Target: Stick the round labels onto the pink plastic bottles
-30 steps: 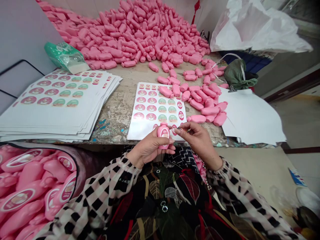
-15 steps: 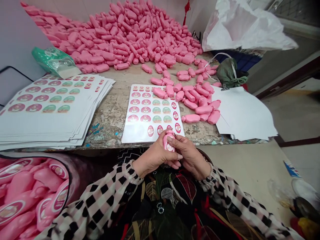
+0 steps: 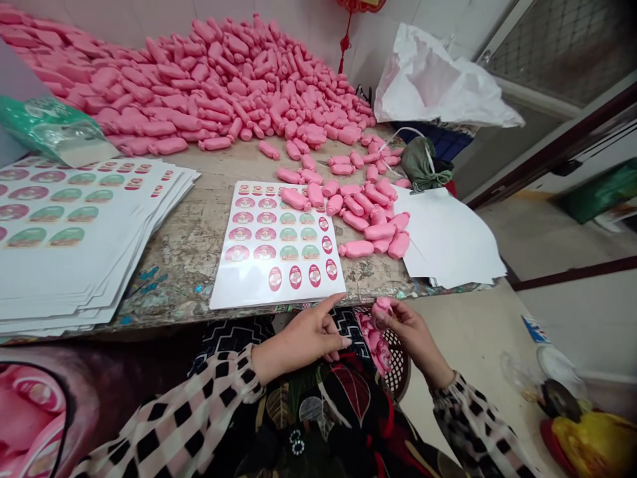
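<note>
Over the brown plastic basket (image 3: pixel 399 375) beside my lap, my right hand (image 3: pixel 409 326) grips a pink sausage-shaped piece (image 3: pixel 382 307) between thumb and fingers. Inside the basket lie more pink pieces (image 3: pixel 377 348), partly hidden. My left hand (image 3: pixel 306 334) holds nothing; its index finger is stretched out and the others are partly curled, just below the table's front edge. Right above it on the table is a sheet of stickers (image 3: pixel 243 292) with pink, green and red oval labels. Several loose pink pieces (image 3: pixel 358 248) lie on and beside the sheet's right side.
A large heap of pink pieces (image 3: pixel 223 86) fills the back of the table (image 3: pixel 172 242). Stacked sticker sheets (image 3: pixel 60 279) lie at left under a green bag (image 3: pixel 54 126); white paper (image 3: pixel 450 236) lies at right. A bin of labelled pieces (image 3: pixel 30 411) stands lower left.
My hands have moved apart. The right has carried the labelled pink piece right, over the basket; the left has let go of it. The view has shifted and the basket now shows.
</note>
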Tool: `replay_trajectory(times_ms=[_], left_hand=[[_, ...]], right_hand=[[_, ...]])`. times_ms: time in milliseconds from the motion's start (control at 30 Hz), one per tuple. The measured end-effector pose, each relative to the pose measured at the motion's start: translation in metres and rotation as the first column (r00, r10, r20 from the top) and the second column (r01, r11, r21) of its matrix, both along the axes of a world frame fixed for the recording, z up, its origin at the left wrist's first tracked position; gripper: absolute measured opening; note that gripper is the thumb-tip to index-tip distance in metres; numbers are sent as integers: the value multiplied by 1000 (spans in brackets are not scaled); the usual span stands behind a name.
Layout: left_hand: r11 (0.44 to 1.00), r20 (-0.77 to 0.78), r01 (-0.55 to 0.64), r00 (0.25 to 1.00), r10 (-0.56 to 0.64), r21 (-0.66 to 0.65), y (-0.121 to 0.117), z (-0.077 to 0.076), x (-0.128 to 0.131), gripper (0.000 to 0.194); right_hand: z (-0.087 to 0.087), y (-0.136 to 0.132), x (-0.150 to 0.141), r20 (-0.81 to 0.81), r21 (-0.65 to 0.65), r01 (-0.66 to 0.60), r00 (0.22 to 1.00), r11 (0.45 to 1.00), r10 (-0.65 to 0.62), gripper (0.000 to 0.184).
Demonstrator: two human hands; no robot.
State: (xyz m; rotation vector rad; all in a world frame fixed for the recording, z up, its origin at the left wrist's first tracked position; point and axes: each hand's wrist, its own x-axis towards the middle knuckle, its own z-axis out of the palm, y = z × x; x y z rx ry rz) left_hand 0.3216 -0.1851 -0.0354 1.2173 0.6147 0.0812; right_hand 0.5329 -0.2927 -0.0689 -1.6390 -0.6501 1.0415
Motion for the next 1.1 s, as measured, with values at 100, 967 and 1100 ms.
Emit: replay_trajectory(times_ms=[100,967,1100], left_hand=[[1000,-3,19,1000,-19,-20,1,-1,0,73],[996,89,-91,992,93,-24,9,12,-27,53],[932,169,-358,917,361,-53,17,18,-31,51]], right_hand=[[-23,-16,13,76,-63,-20,997,998,25,43],[52,121,13,907,-406,-244,10,881,421,38],[63,109,-21,781,-58,-343,569,937,257,38]])
